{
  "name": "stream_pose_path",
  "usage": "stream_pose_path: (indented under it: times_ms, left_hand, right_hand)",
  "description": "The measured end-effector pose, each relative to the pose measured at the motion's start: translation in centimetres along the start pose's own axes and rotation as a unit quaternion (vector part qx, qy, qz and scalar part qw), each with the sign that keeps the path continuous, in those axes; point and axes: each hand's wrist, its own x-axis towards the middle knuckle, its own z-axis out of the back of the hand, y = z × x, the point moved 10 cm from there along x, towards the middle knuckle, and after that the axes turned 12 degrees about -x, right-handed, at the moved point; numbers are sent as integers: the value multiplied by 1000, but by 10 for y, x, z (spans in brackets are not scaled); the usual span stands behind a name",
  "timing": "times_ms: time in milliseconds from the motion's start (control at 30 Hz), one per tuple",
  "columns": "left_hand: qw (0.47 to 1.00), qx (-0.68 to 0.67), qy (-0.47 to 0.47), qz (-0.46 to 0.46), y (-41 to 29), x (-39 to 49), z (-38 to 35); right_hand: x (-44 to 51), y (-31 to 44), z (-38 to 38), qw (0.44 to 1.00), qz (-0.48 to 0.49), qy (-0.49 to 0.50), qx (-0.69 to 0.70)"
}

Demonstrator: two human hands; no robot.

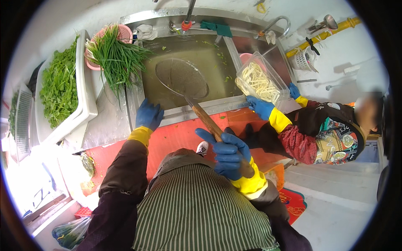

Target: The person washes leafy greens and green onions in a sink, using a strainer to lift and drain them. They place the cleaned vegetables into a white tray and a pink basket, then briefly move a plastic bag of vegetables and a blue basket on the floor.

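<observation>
My right hand [230,153], in a blue and yellow rubber glove, grips the wooden handle of a round wire-mesh skimmer [182,78]. The skimmer's mesh head is over or in the cloudy water of a steel sink [176,112]; how deep it sits I cannot tell. Bits of green leaf float in the water. My left hand [149,115], gloved alike, rests at the sink's front left edge with nothing seen in it. Left of the sink, a bunch of long green chives or scallions [121,59] lies over a pink basket [125,33].
A white tub [89,106] of leafy greens [59,91] stands at the far left. On the right, a co-worker's gloved hands [262,108] hold a clear plastic container [276,78] of pale strips [259,81] at a second basin. Faucets [190,12] rise behind the sinks.
</observation>
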Motion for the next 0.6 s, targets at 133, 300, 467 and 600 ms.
stream_pose_path:
  times_ms: [133, 300, 467, 600]
  left_hand:
    - [999, -12, 42, 19, -11, 11, -7]
    - [999, -1, 43, 0, -28, 19, -11]
    - [996, 20, 79, 43, -31, 21, -16]
    - [998, 3, 64, 27, -42, 27, -9]
  right_hand:
    - [-18, 40, -19, 993, 23, 21, 116]
    - [-25, 92, -15, 990, 67, -6, 121]
    - [-25, 136, 5, 995, 89, -47, 9]
    - [-28, 172, 16, 959, 138, -91, -230]
